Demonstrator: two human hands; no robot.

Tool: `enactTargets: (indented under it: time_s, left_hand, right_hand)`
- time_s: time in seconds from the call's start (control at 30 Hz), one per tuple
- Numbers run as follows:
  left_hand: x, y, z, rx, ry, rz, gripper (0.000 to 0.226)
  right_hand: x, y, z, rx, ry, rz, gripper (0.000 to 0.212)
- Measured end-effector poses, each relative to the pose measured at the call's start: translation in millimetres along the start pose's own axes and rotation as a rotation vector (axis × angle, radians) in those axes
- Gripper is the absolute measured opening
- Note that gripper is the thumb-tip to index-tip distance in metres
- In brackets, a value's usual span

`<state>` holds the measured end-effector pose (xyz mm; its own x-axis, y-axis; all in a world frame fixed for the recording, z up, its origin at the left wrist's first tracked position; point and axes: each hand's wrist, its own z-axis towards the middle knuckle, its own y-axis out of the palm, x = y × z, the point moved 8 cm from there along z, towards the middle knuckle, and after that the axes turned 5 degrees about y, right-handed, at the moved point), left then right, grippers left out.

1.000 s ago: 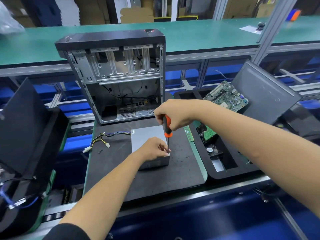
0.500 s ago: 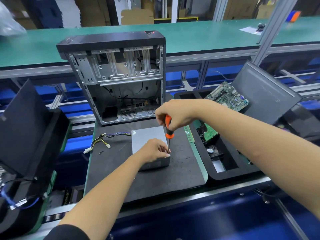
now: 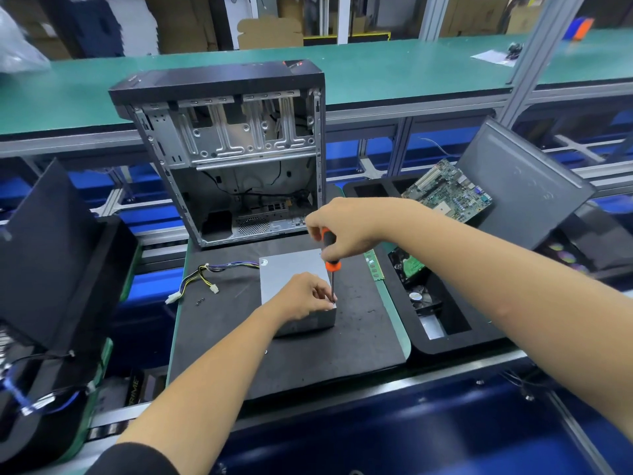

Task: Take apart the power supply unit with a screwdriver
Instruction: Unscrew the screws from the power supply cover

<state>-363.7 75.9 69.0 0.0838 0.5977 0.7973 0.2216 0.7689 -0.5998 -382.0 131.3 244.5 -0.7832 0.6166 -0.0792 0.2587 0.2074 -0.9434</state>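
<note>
A grey metal power supply unit lies flat on a black mat, its coloured cable bundle trailing to the left. My right hand grips the orange-and-black handle of a screwdriver, held upright with its tip at the unit's near right top corner. My left hand rests on that corner, fingers curled and pinching around the shaft's tip. The screw itself is hidden by my fingers.
An open, emptied computer case stands right behind the unit. Two small screws lie on the mat at left. A black tray at right holds a motherboard, a fan and boards; a RAM stick lies beside it.
The screwdriver handle has turned slightly in my right hand. Both hands stay at the same corner of the unit.
</note>
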Motion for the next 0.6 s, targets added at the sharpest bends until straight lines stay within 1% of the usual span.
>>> enactTargets:
  time_s: [0.03, 0.07, 0.1, 0.13, 0.17, 0.23, 0.3, 0.37, 0.4, 0.47, 0.5, 0.53, 0.6]
  left_hand:
    - [0, 0, 0, 0.002, -0.005, 0.007, 0.005]
    - [0, -1, -1, 0.003, -0.008, 0.017, 0.005]
    - [0, 0, -1, 0.001, -0.009, 0.028, 0.005]
    - [1, 0, -1, 0.0, -0.007, 0.038, 0.004]
    - [1, 0, -1, 0.003, -0.002, 0.048, 0.004]
    - [3, -1, 0, 0.014, 0.004, 0.068, 0.004]
    - [5, -1, 0, 0.016, 0.008, 0.093, 0.005]
    - [5, 0, 0, 0.017, 0.011, 0.103, 0.005]
    - [5, 0, -1, 0.022, 0.012, 0.108, 0.005]
    - [6, 0, -2, 0.031, 0.023, 0.136, 0.004]
    - [7, 1, -3, 0.033, 0.032, 0.151, 0.004]
    - [8, 1, -3, 0.035, 0.039, 0.161, 0.004]
    - [11, 1, -4, 0.033, 0.049, 0.19, 0.003]
  right_hand:
    - [4, 0, 2, 0.013, 0.058, -0.081, 0.029]
    - [8, 0, 3, 0.011, 0.107, -0.113, 0.038]
    - [11, 1, 4, 0.0, 0.129, -0.096, 0.042]
    - [11, 2, 4, -0.019, 0.127, -0.064, 0.04]
    - [10, 2, 4, -0.027, 0.099, -0.04, 0.034]
    - [7, 1, 1, -0.032, 0.038, -0.002, 0.013]
    - [5, -2, -3, -0.05, -0.002, 0.052, 0.023]
    - [4, -2, -3, -0.049, -0.004, 0.041, 0.02]
    - [6, -1, -1, -0.052, 0.02, 0.018, 0.023]
    - [13, 4, 3, -0.061, 0.101, -0.032, 0.039]
    - [15, 5, 4, -0.06, 0.131, -0.065, 0.044]
    - [16, 5, 4, -0.048, 0.145, -0.087, 0.045]
    - [17, 1, 6, -0.022, 0.15, -0.087, 0.039]
